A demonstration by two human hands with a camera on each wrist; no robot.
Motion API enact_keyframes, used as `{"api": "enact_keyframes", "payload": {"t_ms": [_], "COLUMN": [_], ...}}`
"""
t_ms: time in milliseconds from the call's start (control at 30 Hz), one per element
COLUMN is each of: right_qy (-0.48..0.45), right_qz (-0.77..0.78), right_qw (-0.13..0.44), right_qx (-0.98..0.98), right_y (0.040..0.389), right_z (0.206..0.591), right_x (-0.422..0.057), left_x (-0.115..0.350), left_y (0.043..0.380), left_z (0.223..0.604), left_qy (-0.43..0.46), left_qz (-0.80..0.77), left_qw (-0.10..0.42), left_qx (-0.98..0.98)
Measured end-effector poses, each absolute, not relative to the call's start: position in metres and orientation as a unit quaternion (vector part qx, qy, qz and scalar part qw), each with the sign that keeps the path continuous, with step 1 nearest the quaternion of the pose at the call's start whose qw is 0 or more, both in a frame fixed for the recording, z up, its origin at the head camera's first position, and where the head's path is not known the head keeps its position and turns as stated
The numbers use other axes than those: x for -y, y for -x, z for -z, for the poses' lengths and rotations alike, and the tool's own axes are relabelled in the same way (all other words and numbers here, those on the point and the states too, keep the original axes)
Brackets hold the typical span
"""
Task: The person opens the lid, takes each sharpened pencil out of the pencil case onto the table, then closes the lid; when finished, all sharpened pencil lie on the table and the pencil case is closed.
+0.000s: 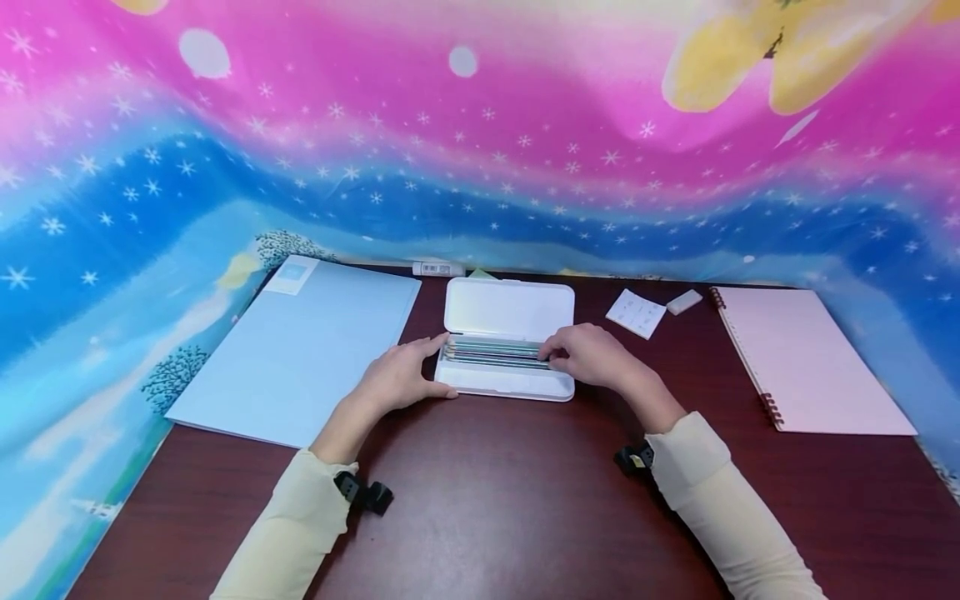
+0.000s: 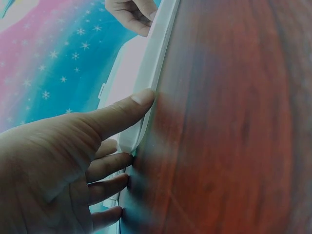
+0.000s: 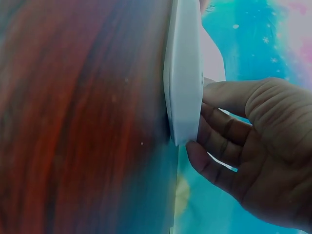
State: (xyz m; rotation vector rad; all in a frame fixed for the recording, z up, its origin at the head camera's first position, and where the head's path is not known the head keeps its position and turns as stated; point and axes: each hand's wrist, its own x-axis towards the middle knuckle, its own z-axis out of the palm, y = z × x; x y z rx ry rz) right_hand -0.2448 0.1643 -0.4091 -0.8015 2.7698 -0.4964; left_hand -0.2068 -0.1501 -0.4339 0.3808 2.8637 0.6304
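Note:
An open white pencil case (image 1: 510,385) lies on the dark wooden table, its lid (image 1: 510,307) tipped back toward the wall. Several green-striped pencils (image 1: 495,353) lie side by side in it, sharpened points to the left. My left hand (image 1: 397,375) holds the case's left end, thumb along the front wall and index finger at the back corner. At the other end, my right hand (image 1: 588,354) reaches over the rim, thumb and curled fingers on the pencils' right ends. In the right wrist view, the case wall (image 3: 186,83) hides part of those fingertips.
A large light-blue folder (image 1: 322,350) lies left, and a pink spiral notebook (image 1: 817,358) right. Behind the case are a small white tube (image 1: 438,269) and the patterned cloth wall (image 1: 480,183). A printed white card (image 1: 636,313) and a white eraser (image 1: 684,302) lie back right.

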Motion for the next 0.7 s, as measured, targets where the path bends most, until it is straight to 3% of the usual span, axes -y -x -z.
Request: {"api": "enact_keyframes", "payload": {"t_ms": [467,700], "right_qy": [0.255,0.258], "right_qz": [0.209,0.242], "right_qw": [0.084,0.021], "right_qx": [-0.940,-0.935], "right_y": [0.243,0.247], "right_z": [0.404,0.400], "right_x": [-0.182,-0.215], "left_x": [0.148,0.149], "left_y": [0.204,0.203], "left_z": [0.434,0.433], "left_qy": [-0.124,-0.121], "left_qz": [-0.220,-0.226], "left_qw": [0.090,0.087], "left_qx": [-0.963,-0.963]}}
